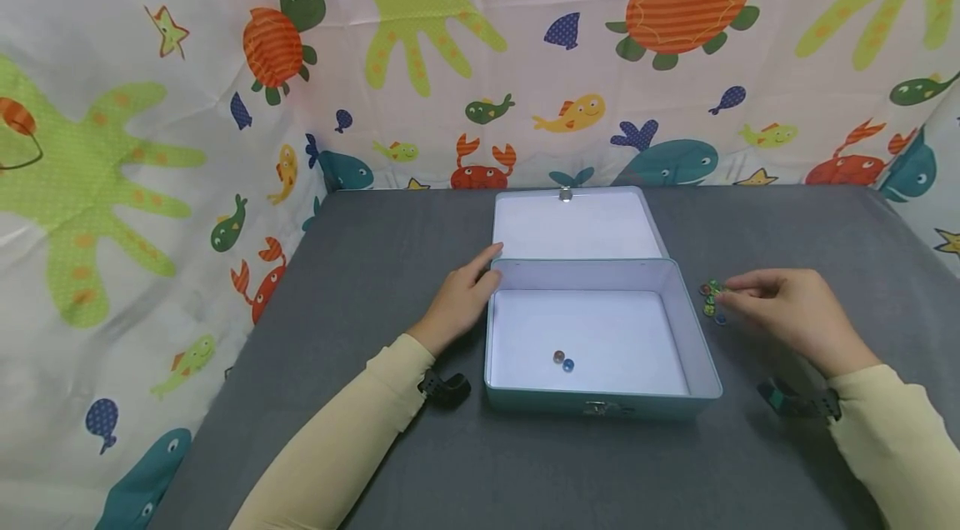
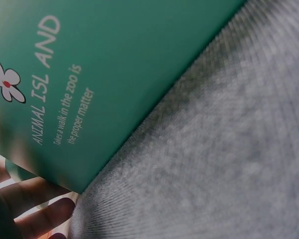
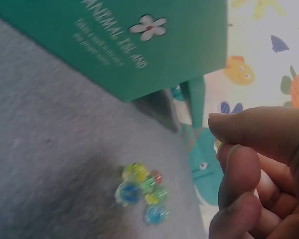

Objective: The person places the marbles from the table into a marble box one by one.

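Note:
A green metal box (image 1: 600, 407) stands on the grey cloth, its lid (image 1: 577, 226) folded back. Inside lie a brown marble (image 1: 558, 357) and a blue marble (image 1: 568, 365). My left hand (image 1: 457, 301) grips the box's back left corner, thumb at the rim; in the left wrist view its fingers (image 2: 45, 216) reach past the corner. Right of the box, my right hand (image 1: 787, 309) pinches a small marble (image 3: 220, 145), mostly hidden between thumb and finger. Below those fingertips several glass marbles, including a yellow marble (image 3: 135, 173) and a light-blue marble (image 3: 156, 214), sit clustered on the cloth.
Grey cloth (image 1: 360, 263) covers the table. A white curtain (image 1: 442, 113) printed with sea animals hangs behind and along the left. A metal clasp (image 1: 597, 408) sits on the box's front, and a dark strap device (image 1: 444, 388) is on the left wrist.

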{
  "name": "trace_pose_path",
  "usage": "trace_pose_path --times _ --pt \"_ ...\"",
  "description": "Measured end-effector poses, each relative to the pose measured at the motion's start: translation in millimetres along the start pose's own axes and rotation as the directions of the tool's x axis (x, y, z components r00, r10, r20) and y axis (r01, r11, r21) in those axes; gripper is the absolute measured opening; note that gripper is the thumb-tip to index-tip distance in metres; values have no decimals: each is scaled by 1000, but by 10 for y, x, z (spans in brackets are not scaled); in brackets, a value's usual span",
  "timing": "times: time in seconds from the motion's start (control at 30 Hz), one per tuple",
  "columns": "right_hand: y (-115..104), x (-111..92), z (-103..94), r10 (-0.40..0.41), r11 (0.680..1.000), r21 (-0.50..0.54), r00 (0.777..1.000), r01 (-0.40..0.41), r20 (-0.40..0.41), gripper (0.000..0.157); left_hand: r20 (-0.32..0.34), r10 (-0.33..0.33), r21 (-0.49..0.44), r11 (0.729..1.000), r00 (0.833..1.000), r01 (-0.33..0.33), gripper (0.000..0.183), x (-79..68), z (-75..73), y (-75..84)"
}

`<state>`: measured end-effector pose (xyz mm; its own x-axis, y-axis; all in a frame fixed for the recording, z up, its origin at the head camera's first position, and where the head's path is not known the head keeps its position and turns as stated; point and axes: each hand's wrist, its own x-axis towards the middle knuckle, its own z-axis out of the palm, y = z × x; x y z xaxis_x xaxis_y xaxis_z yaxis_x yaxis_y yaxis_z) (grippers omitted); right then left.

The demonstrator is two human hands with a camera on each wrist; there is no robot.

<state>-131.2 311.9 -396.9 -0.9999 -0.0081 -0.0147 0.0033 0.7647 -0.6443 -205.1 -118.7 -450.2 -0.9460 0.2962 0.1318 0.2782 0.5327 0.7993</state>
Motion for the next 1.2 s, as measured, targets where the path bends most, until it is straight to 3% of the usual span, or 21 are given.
trace_pose_path --times 0.63,1.2 --pt "-412 169 -54 -42 999 -23 999 42 -23 50 10 13 6 1000 1000 -13 60 8 -25 0" --pt "-856 371 -1 -76 997 -22 997 76 16 52 13 6 0 1000 1000 -6 62 5 -31 2"
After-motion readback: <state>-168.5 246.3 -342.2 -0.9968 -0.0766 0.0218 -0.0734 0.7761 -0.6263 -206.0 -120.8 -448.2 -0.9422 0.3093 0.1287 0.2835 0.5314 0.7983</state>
